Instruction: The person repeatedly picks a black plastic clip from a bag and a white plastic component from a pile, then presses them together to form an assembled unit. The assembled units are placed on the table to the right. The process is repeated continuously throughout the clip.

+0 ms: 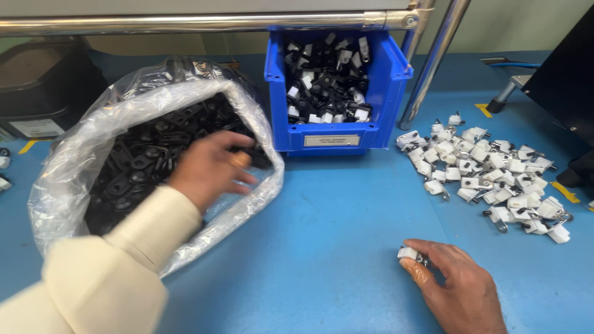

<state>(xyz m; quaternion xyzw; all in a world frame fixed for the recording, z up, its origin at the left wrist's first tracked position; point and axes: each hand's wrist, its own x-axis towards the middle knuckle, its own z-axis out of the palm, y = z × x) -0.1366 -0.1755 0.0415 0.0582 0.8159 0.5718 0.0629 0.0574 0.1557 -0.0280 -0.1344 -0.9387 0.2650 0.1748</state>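
Two hands busy: my left hand (207, 168) digs loosely curled in the clear bag (80, 148) of black brackets (139, 162), left of the blue bin (337, 86). Right hand (455, 281), in front of bin, pinches one white clip (408, 253) at fingertips. Clip looks light, stiff, prob slippery; I'd grip its plastic body.

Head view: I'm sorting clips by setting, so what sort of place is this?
Likely a factory assembly bench: a clear bag of black parts, a blue bin of assembled pieces, and a pile of white clips on the blue table.
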